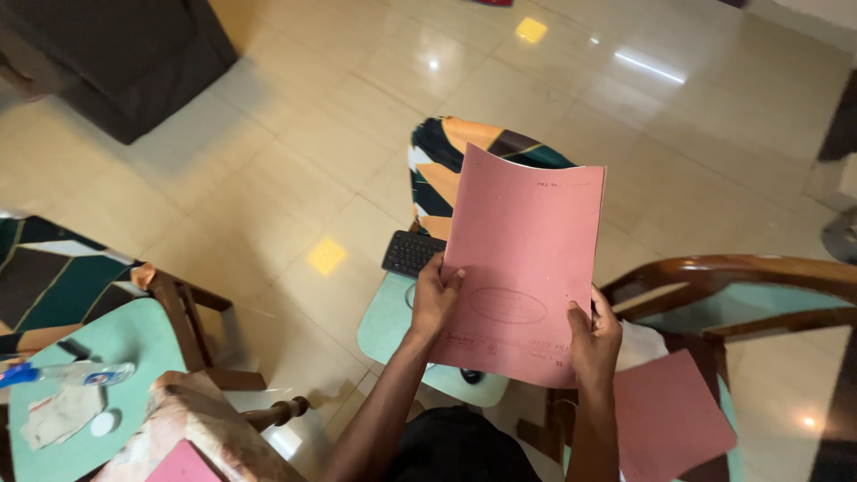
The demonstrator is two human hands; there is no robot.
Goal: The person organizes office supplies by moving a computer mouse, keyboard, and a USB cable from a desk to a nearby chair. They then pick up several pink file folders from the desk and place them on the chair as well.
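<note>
I hold a pink paper file folder [527, 259] upright in front of me with both hands. My left hand [435, 299] grips its lower left edge, thumb on the front. My right hand [595, 337] grips its lower right corner. The folder's front shows a faint oval stamp and small print. It hides most of the small teal table [386, 326] below, where a black keyboard [411, 253] pokes out on the left.
Another pink folder [669, 415] lies on a wooden chair [759, 277] at right. A patterned chair back [446, 156] stands behind the table. At left, a teal table [98, 344] holds a pen and papers. A dark sofa [125, 54] sits far left on the tiled floor.
</note>
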